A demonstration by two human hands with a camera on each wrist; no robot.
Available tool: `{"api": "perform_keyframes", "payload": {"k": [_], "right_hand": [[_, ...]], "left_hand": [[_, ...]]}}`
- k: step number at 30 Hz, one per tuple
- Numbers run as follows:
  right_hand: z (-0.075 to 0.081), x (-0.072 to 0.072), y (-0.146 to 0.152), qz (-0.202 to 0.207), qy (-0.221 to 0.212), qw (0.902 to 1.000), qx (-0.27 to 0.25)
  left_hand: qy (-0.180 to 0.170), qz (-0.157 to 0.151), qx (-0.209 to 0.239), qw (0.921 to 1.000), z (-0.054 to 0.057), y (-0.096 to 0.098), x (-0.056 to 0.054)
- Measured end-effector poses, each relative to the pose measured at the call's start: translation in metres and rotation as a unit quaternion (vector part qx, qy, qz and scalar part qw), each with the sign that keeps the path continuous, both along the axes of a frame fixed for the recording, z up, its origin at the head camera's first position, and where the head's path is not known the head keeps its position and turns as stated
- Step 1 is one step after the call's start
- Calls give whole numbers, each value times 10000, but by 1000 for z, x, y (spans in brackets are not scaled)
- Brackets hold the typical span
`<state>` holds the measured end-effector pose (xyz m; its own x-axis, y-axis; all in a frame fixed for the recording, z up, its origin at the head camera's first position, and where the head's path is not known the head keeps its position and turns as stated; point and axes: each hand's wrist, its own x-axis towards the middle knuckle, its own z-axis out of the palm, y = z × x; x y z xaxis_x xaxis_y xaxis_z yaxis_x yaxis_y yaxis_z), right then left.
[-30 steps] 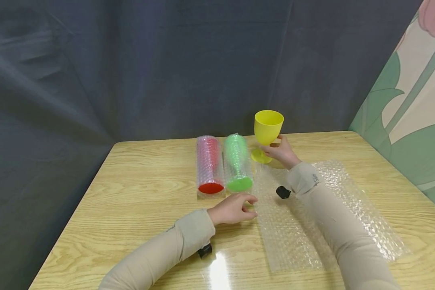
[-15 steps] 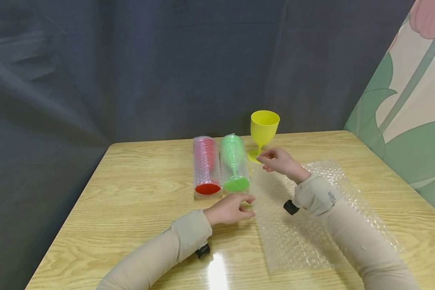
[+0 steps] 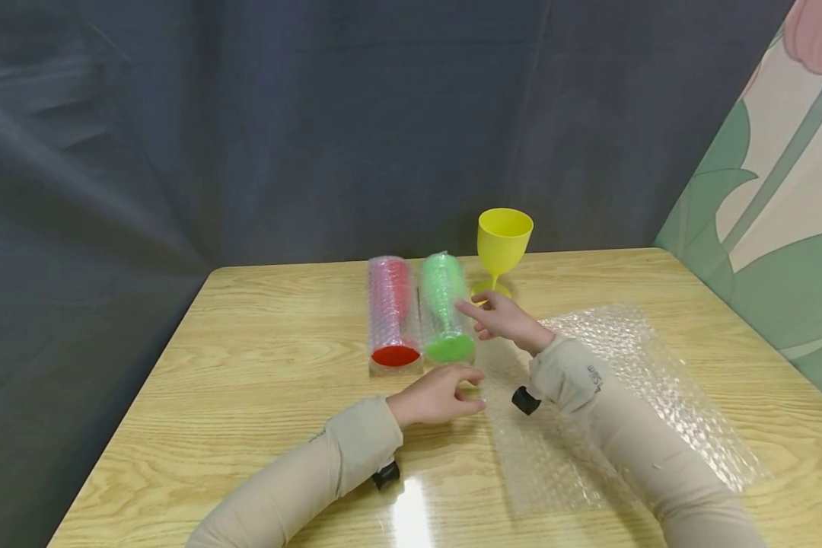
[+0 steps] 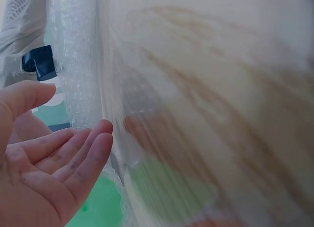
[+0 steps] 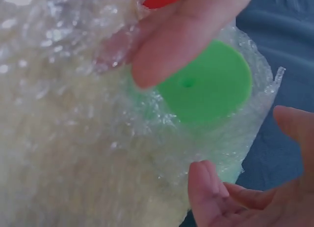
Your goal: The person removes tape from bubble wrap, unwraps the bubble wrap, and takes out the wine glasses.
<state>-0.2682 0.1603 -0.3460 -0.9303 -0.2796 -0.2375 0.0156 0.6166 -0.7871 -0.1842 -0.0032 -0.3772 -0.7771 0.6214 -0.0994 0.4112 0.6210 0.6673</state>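
A yellow plastic goblet (image 3: 503, 237) stands upright at the back of the table. To its left lie two goblets rolled in bubble wrap, one green (image 3: 441, 278) and one red (image 3: 392, 293), their bases facing the front. My right hand (image 3: 508, 320) is in the air just in front of the yellow goblet, beside the wrapped green one, fingers extended and holding nothing. My left hand (image 3: 434, 397), fingers loosely bent, rests at the left edge of a flat bubble wrap sheet (image 3: 623, 342). In the left wrist view, its fingertips are right at the bubble wrap, with nothing gripped.
The wooden table (image 3: 267, 327) ends at a dark curtain (image 3: 370, 122) behind. A wall with a painted flower pattern (image 3: 781, 228) rises on the right. Small black wrist devices, one at the right cuff (image 3: 526, 399), hang under both sleeves.
My right hand has let go of the yellow goblet's stem and moved forward and left, toward the wrapped green goblet. The yellow goblet stays standing; my left hand has hardly moved.
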Motion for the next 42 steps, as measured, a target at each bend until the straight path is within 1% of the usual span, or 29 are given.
{"api": "perform_keyframes", "payload": {"k": [4,7,10,12,14,15,17,19,21,22,24,27,29,33,36,37,39,42], "right_hand": [[-4,-1,-1,115,-126,9996,230],[-9,-1,-1,213,-214,9990,317],[-12,0,-2,231,-313,9988,311],[-14,0,-3,264,-351,9986,302],[-14,0,-3,262,-419,9986,198],[-15,0,-4,271,-427,9986,158],[-15,1,-4,276,-455,9986,32],[-16,1,-3,240,-501,9984,-109],[-17,1,-2,257,-539,9980,-207],[-18,1,-2,262,-562,9977,-278],[-21,0,-1,295,-601,9967,-456],[-24,-1,0,266,-659,9947,-739],[-25,0,0,177,-693,9936,-870],[-25,2,-1,-7,-737,9937,-846],[-24,3,-1,-57,-692,9945,-788],[-23,4,-1,-86,-658,9946,-800],[-22,6,-1,-126,-531,9951,-828],[-16,12,-1,-122,-281,9950,-950]], "left_hand": [[87,-31,-86,9999,0,1,0],[74,-41,-79,9999,0,2,1],[-30,-1,99,9999,3,-1,2],[-115,74,327,9994,8,-4,4],[-141,235,605,9978,15,-8,5],[-101,340,762,9965,18,-10,6],[99,609,1118,9918,26,-15,5],[323,1019,1426,9840,31,-20,3],[428,1409,1676,9748,36,-25,-1],[387,1580,1767,9707,37,-27,-4],[137,1859,1835,9652,40,-30,-8],[-322,1972,1806,9631,41,-32,-14],[-506,1983,1755,9630,40,-32,-17],[-627,1980,1727,9628,40,-30,-20],[-584,1974,1844,9611,39,-30,-21],[-603,1993,1903,9594,39,-30,-22],[-660,2057,2093,9537,38,-31,-23],[-814,2201,2411,9417,40,-34,-24]]}}
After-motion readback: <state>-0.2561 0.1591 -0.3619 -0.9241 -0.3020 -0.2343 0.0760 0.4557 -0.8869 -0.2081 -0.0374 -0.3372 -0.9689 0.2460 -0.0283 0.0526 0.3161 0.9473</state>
